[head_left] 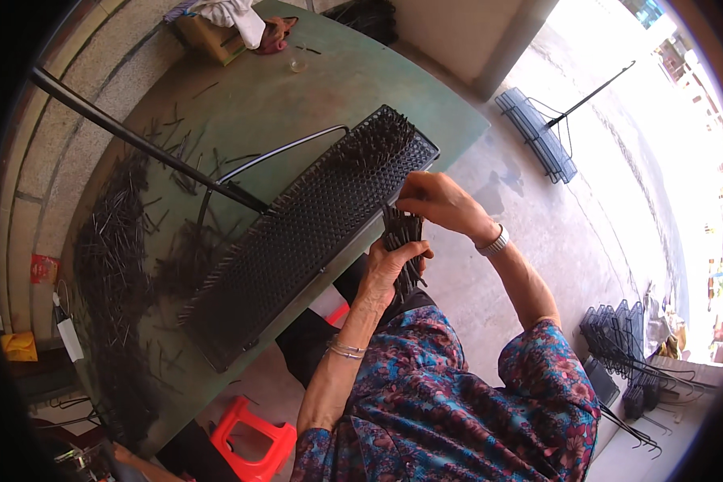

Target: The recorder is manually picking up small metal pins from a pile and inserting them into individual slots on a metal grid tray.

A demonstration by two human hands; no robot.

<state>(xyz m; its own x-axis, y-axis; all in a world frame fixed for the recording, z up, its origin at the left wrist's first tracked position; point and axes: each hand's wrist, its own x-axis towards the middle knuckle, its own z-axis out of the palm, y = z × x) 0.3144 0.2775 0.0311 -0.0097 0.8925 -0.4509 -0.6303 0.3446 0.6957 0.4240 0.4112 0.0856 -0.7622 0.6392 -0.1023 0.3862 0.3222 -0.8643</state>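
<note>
My left hand (387,269) is closed around a bundle of thin dark sticks (402,231), held upright in front of my body. Over the top of that bundle, the fingers of my right hand (446,205) are pinched together; what they grip is hidden. Both hands are just beside the near long edge of a black rectangular rack (297,233) with a honeycomb grid. Many dark sticks (375,138) stand in the grid's far right end, and a row of stick ends runs along its far long side. A long black rod (161,153) rises from the rack toward the upper left.
The rack rests on a green table (257,104) with a loose pile of dark sticks (112,249) at left. A glass (298,64) and a cardboard box (201,40) are at the back. Below is a red stool (253,442). Other racks (618,333) are stacked at right.
</note>
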